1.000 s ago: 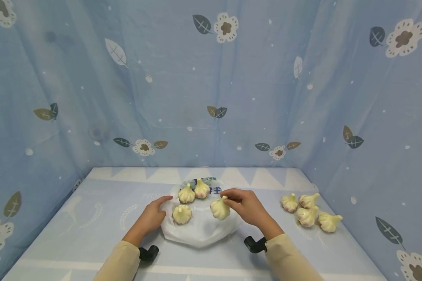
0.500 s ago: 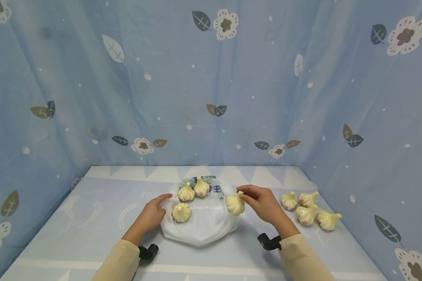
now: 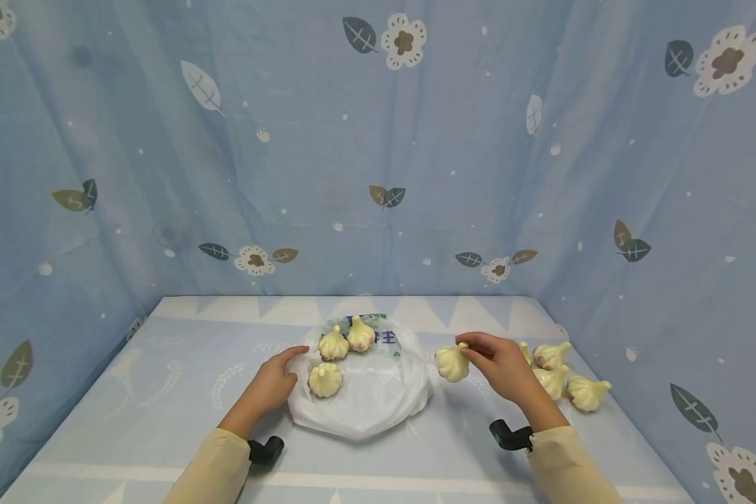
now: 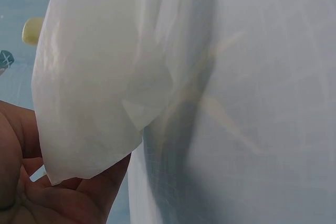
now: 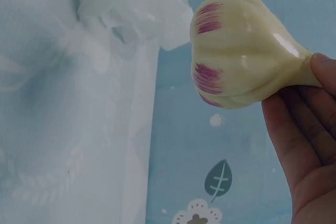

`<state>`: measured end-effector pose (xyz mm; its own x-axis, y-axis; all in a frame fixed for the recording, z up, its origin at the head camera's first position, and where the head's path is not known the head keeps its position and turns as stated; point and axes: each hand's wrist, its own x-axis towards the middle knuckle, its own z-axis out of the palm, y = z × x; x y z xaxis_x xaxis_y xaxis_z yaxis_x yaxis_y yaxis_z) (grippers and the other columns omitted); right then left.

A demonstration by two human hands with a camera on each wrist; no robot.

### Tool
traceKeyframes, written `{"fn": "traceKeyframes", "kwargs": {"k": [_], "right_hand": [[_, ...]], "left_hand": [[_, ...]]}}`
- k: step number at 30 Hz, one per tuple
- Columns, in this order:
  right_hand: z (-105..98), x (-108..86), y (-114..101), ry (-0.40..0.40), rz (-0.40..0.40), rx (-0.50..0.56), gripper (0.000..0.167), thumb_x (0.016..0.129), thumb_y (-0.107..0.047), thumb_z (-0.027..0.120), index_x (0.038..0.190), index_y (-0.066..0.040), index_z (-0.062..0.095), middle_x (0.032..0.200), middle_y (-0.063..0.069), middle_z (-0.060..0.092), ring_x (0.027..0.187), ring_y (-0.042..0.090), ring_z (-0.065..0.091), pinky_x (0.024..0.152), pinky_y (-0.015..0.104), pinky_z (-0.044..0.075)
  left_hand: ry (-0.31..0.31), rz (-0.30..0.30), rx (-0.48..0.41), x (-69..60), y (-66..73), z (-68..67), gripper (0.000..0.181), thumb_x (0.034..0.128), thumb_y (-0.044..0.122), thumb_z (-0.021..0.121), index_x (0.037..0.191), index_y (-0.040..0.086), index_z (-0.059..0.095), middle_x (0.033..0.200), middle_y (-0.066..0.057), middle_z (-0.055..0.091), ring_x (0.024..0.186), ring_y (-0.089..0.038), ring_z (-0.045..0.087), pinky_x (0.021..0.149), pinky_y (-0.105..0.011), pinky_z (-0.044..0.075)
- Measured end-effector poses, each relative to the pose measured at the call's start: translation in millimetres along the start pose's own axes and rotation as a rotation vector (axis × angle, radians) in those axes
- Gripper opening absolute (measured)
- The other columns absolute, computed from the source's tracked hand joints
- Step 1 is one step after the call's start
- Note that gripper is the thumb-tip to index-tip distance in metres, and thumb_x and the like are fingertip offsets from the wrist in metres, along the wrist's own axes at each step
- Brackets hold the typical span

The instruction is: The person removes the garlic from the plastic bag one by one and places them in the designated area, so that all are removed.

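My right hand [image 3: 504,364] pinches a garlic bulb [image 3: 452,362] by its stem, held just right of the white plastic bag [image 3: 378,399]. In the right wrist view the held bulb [image 5: 241,51] shows purple streaks, its stem between thumb and fingers [image 5: 296,124]. The bag lies spread with its mouth wide, and three garlic bulbs [image 3: 325,380] are in it toward the left. At the bag's left edge my left hand [image 3: 267,385] grips the rim; in the left wrist view the plastic [image 4: 94,87] hangs over its fingers [image 4: 100,192].
Several more garlic bulbs [image 3: 586,393] sit in a group at the table's right side, partly hidden behind my right hand. The pale patterned table [image 3: 183,413] meets a blue floral curtain [image 3: 315,140] at the back and sides.
My right hand has moved right with the pinched bulb, from above the bag to beyond its right edge. My left hand has stayed at the bag's left rim.
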<state>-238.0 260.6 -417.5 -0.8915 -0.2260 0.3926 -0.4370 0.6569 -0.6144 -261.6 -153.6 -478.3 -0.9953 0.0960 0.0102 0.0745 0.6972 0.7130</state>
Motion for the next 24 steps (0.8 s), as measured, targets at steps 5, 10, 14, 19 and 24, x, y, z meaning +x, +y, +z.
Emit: {"fn": "traceKeyframes", "kwargs": {"k": [5, 10, 14, 19, 24], "right_hand": [[-9.7, -5.8, 8.2, 0.009, 0.020, -0.046, 0.025, 0.093, -0.026, 0.063, 0.117, -0.021, 0.069, 0.109, 0.000, 0.073, 0.096, 0.017, 0.071, 0.076, 0.023, 0.055], [-19.5, -12.0, 16.2, 0.017, 0.036, -0.076, 0.026, 0.094, -0.026, 0.062, 0.118, -0.019, 0.068, 0.110, 0.002, 0.072, 0.097, 0.019, 0.070, 0.077, 0.024, 0.056], [-26.4, -18.1, 23.1, 0.032, 0.058, -0.097, 0.026, 0.094, -0.025, 0.063, 0.118, -0.018, 0.068, 0.110, 0.003, 0.072, 0.098, 0.020, 0.070, 0.077, 0.023, 0.056], [-34.5, -25.6, 29.0, 0.031, 0.104, -0.115, 0.027, 0.094, -0.026, 0.062, 0.119, -0.019, 0.067, 0.112, 0.003, 0.072, 0.100, 0.023, 0.070, 0.077, 0.022, 0.055], [-41.8, -30.8, 35.5, 0.029, 0.131, -0.133, 0.028, 0.094, -0.026, 0.061, 0.120, -0.015, 0.067, 0.113, 0.006, 0.071, 0.100, 0.024, 0.069, 0.075, 0.017, 0.053]], "left_hand": [[-0.003, 0.000, -0.003, 0.7, -0.7, 0.0, 0.057, 0.0873, -0.003, 0.044, 0.142, 0.012, 0.048, 0.148, -0.023, 0.043, 0.126, -0.035, 0.048, 0.106, -0.058, 0.037], [-0.011, 0.000, -0.004, 1.1, -0.3, -0.4, 0.057, 0.0871, -0.003, 0.045, 0.142, 0.012, 0.048, 0.148, -0.024, 0.042, 0.124, -0.035, 0.049, 0.104, -0.057, 0.038], [-0.013, -0.003, -0.002, 0.9, -0.1, -0.8, 0.057, 0.0869, -0.003, 0.045, 0.142, 0.012, 0.048, 0.148, -0.024, 0.043, 0.111, -0.030, 0.049, 0.099, -0.053, 0.041], [-0.013, -0.002, 0.001, 1.6, -1.0, -0.4, 0.057, 0.0868, -0.002, 0.045, 0.142, 0.013, 0.049, 0.148, -0.024, 0.043, 0.110, -0.030, 0.049, 0.090, -0.046, 0.042], [-0.018, -0.012, -0.002, 2.1, -1.5, -0.1, 0.057, 0.0868, -0.002, 0.045, 0.142, 0.013, 0.048, 0.148, -0.024, 0.042, 0.111, -0.030, 0.049, 0.090, -0.046, 0.041]]}}
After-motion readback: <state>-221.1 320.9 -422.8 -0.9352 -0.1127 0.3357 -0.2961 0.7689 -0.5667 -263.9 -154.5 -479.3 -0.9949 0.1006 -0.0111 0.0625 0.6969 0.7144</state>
